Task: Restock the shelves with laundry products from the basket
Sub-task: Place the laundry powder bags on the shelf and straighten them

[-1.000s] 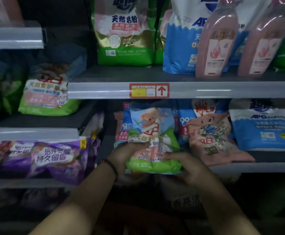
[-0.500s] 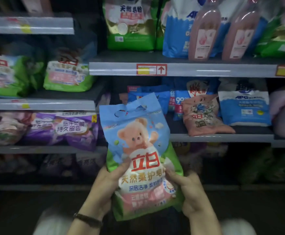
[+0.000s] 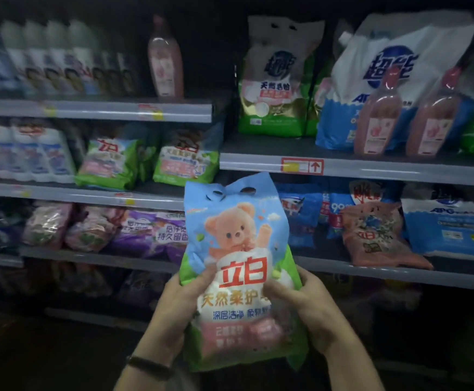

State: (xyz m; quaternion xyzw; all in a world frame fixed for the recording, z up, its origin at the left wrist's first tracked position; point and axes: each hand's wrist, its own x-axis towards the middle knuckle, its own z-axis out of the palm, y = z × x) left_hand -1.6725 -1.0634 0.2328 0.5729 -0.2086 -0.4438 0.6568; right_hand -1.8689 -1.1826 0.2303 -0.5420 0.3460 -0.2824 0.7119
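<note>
Both hands grip the teddy-bear detergent bag (image 3: 238,249) by its lower half: the left hand (image 3: 179,303) has its thumb across the front left edge, and the right hand (image 3: 300,303) curls round the right edge. The bag is held upright in the air in front of the shelves. Two matching green bags (image 3: 186,158) stand on the left shelf above it. A red-arrow price tag (image 3: 302,165) sits on the shelf rail (image 3: 399,170) just above the bag's top
</note>
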